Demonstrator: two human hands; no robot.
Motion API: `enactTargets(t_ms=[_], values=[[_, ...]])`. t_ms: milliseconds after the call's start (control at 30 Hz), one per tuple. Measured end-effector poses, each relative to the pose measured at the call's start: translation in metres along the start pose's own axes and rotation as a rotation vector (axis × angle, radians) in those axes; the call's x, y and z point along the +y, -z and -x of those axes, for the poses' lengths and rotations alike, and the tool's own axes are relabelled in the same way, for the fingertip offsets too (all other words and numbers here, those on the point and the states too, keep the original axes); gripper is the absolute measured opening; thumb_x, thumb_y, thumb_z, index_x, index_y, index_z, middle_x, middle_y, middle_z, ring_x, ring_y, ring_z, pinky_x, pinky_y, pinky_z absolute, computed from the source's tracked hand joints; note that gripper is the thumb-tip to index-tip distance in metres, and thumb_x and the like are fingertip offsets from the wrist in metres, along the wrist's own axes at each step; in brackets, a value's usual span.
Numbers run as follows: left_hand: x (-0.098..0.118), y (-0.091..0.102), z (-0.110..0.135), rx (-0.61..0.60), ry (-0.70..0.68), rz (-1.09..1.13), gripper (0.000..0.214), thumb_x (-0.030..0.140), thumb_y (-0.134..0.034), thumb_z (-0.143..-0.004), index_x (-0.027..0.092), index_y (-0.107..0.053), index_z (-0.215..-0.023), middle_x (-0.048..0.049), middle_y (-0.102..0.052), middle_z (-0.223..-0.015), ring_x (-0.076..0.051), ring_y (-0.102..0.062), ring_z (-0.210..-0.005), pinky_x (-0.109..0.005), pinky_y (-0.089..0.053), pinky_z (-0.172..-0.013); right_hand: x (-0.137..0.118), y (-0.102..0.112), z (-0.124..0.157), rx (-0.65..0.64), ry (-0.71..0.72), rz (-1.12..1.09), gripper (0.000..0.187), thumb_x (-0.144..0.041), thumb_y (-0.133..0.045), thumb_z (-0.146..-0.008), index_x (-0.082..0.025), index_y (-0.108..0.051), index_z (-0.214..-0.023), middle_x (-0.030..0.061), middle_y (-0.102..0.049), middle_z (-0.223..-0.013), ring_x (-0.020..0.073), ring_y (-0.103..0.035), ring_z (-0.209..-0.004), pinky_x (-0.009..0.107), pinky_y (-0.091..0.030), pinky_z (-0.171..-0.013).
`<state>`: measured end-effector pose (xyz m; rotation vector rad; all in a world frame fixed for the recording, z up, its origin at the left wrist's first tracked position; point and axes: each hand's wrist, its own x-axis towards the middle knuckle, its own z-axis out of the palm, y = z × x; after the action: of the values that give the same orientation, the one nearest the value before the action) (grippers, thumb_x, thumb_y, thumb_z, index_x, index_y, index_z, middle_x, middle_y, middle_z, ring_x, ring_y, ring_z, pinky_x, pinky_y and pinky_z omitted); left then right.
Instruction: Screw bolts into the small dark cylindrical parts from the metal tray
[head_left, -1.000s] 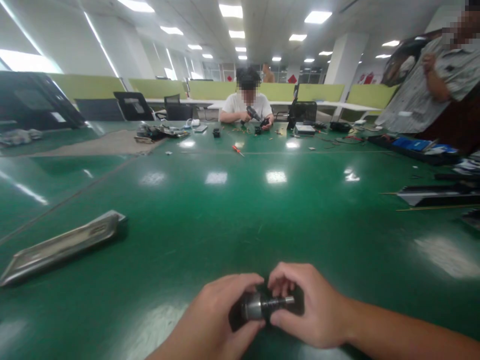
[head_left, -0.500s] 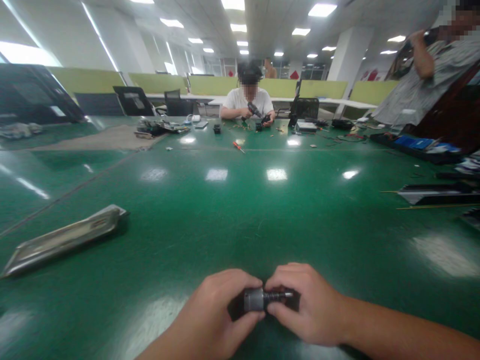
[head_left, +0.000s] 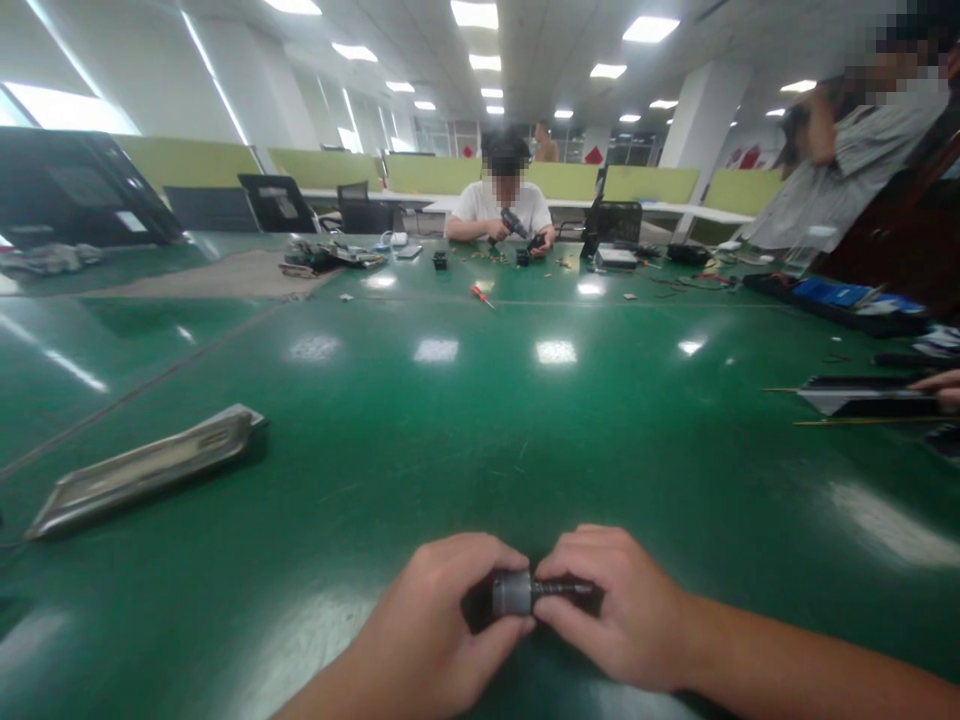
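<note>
Low in the head view, both my hands close round one small metal part (head_left: 517,594), a grey cylinder with a thinner dark shaft pointing right. My left hand (head_left: 442,625) grips the thick grey end between thumb and fingers. My right hand (head_left: 611,605) pinches the shaft end, and a dark piece behind it is mostly hidden by the fingers. The part is held just above the green table (head_left: 450,430).
A long flat metal tray (head_left: 146,470) lies on the left. A black and white flat part (head_left: 862,395) lies at the right with another person's fingers (head_left: 937,385) by it. A person sits working at the far side; another stands at the upper right. A red screwdriver (head_left: 480,296) lies far off.
My hands have drawn closer together, so less of the shaft shows between them. Another person's fingers have come in at the right edge. The view has shifted slightly.
</note>
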<state>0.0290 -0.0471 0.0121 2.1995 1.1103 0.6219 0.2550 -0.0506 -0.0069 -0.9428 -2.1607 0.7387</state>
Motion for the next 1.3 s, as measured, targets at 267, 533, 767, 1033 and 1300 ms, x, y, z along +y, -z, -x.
enactTargets(t_ms=[267,533,767,1033,1300], values=[[0.0003,0.0011,0.001,0.034,-0.039,-0.009,0.027,0.022,-0.073,-0.077,0.028,-0.068,-0.104,0.0024,-0.075,-0.095,-0.016,-0.07,-0.087,-0.028,-0.052,-0.078,-0.0012,0.001,0.0,0.021,0.023,-0.007,0.013,-0.028,-0.063,-0.09,-0.018,-0.07,-0.086,0.0028,-0.071,-0.074,0.0163,-0.062,-0.066,0.029,-0.04,-0.066],[-0.0016,0.0022,0.0008,0.064,-0.086,-0.012,0.029,0.019,-0.074,-0.077,0.029,-0.067,-0.104,0.0046,-0.075,-0.094,-0.015,-0.07,-0.085,-0.027,-0.053,-0.077,-0.0007,0.0006,0.0008,0.04,0.025,-0.011,0.011,-0.027,-0.063,-0.089,-0.019,-0.069,-0.086,0.002,-0.07,-0.074,0.0163,-0.062,-0.066,0.028,-0.04,-0.066],[-0.0004,0.0037,-0.001,0.075,-0.118,-0.011,0.031,0.015,-0.073,-0.076,0.029,-0.068,-0.104,0.0045,-0.075,-0.095,-0.014,-0.07,-0.086,-0.026,-0.053,-0.077,-0.0005,0.0005,0.0009,0.026,0.005,0.0,0.008,-0.027,-0.067,-0.084,-0.019,-0.069,-0.086,0.0015,-0.069,-0.073,0.0168,-0.062,-0.066,0.029,-0.039,-0.066],[0.0004,0.0065,-0.0018,0.092,-0.14,-0.035,0.027,0.017,-0.074,-0.078,0.027,-0.069,-0.103,0.0032,-0.076,-0.093,-0.015,-0.071,-0.085,-0.026,-0.055,-0.076,0.0002,0.0012,0.0011,0.008,-0.01,-0.012,0.015,-0.03,-0.062,-0.091,-0.019,-0.07,-0.086,0.0026,-0.07,-0.074,0.0168,-0.062,-0.067,0.029,-0.039,-0.067],[-0.0018,0.0077,-0.002,0.108,-0.142,-0.052,0.028,0.018,-0.074,-0.077,0.027,-0.069,-0.103,0.0034,-0.076,-0.094,-0.015,-0.072,-0.084,-0.026,-0.056,-0.076,0.0002,0.0023,0.0003,-0.027,-0.045,-0.017,0.015,-0.031,-0.062,-0.089,-0.018,-0.07,-0.084,0.0026,-0.068,-0.073,0.017,-0.061,-0.067,0.028,-0.039,-0.066]])
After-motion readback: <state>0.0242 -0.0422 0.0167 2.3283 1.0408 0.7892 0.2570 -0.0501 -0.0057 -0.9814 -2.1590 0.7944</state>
